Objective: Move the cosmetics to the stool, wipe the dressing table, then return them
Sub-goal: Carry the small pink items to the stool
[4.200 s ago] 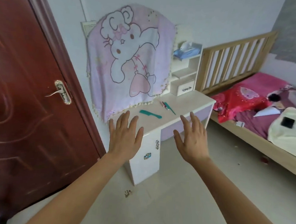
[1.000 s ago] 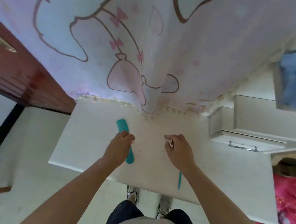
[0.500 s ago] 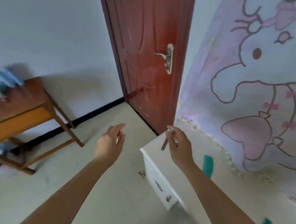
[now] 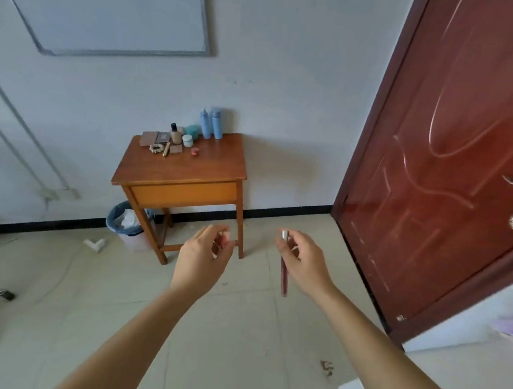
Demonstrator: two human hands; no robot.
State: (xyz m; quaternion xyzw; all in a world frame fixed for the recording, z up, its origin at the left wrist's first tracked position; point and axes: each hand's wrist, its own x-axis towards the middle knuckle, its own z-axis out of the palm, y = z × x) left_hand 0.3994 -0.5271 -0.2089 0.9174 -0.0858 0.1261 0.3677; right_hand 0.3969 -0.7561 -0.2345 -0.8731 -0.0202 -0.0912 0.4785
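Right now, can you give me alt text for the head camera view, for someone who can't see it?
A person's right hand holds a dark red pencil, and the left hand is half closed, both raised toward a wooden stool by the wall. Bottles, jars and small cases stand at its back edge; a red door is on the right.

Our forearms are bare to the bottom edge of the view, with no sleeves showing. Our left hand [image 4: 202,260] and right hand [image 4: 305,261] wear no gloves, rings or watch.
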